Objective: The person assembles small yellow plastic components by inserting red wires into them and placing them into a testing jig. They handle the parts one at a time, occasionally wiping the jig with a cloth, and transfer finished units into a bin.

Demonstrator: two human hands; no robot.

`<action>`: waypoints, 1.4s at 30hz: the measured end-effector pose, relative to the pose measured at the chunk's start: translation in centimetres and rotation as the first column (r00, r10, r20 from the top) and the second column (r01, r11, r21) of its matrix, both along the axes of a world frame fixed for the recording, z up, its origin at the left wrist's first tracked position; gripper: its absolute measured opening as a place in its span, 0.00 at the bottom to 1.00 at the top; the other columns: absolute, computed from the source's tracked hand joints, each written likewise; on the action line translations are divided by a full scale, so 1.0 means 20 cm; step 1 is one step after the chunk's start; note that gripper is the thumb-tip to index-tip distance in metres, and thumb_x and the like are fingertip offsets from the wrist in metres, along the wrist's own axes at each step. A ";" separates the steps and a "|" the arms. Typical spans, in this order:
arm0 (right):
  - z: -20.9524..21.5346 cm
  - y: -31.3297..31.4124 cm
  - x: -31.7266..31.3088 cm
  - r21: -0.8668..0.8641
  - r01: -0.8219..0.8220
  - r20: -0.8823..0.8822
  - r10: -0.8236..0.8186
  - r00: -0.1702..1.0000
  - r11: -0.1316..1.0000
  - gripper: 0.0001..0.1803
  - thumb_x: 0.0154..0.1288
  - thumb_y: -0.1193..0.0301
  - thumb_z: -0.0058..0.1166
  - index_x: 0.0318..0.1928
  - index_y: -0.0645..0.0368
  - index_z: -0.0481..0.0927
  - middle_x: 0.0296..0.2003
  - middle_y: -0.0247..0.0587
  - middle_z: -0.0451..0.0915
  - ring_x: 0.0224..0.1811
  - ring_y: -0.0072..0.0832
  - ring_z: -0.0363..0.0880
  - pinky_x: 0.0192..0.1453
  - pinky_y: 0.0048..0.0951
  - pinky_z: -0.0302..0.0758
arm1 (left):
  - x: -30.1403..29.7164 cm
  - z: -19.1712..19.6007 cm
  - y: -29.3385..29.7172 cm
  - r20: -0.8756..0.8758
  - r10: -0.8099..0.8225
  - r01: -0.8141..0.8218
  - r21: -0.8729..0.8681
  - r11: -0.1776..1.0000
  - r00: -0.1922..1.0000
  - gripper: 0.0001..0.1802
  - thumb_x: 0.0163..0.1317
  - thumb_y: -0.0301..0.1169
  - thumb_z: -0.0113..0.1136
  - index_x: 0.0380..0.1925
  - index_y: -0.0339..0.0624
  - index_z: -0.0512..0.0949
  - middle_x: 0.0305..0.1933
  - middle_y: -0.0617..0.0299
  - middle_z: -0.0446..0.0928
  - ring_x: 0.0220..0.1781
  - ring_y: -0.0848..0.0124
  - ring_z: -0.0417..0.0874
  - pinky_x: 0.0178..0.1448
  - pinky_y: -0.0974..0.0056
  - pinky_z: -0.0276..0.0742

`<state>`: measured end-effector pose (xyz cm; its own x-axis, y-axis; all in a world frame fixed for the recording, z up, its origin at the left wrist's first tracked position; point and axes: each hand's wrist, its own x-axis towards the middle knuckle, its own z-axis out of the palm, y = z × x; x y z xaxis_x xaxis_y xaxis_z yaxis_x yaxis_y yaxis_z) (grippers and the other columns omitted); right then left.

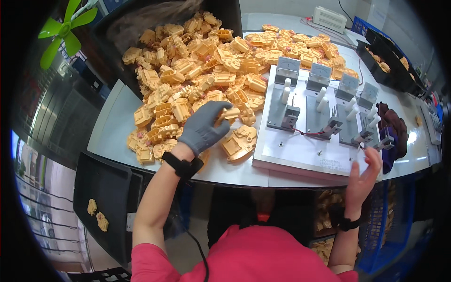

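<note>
Orange-plastic heap (197,70): covers the table's (110,127) far left half.
White test board (300,148): near edge, right of the heap.
Left hand (203,129): gloved, fingers curled grasping a housing (231,113) at the heap's near edge.
Right hand (364,176): bare, fingers spread, empty, off the board's near right corner.

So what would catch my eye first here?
A big heap of yellow plastic parts fills the table's far left. The gloved left hand grips one part at the heap's near edge. To the right sits a white board with four meters; the bare right hand hovers at its near corner.
</note>
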<state>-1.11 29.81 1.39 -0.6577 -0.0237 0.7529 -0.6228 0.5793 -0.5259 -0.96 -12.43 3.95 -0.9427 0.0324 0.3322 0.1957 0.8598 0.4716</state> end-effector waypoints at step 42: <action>0.04 -0.70 -0.11 -0.492 -0.366 0.341 0.562 0.754 0.790 0.24 0.72 0.72 0.59 0.66 0.58 0.72 0.51 0.40 0.76 0.52 0.25 0.77 0.54 0.27 0.75 | 0.35 0.08 0.28 0.125 -0.331 -0.327 0.665 -0.672 0.935 0.19 0.75 0.46 0.54 0.57 0.48 0.76 0.45 0.67 0.82 0.37 0.77 0.81 0.35 0.72 0.76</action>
<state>-3.23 15.74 2.23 -0.8980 -0.2030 0.3904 -0.3943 -0.0222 -0.9187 6.01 -6.84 5.45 -0.9374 0.0706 -0.3409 -0.1624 -0.9548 0.2489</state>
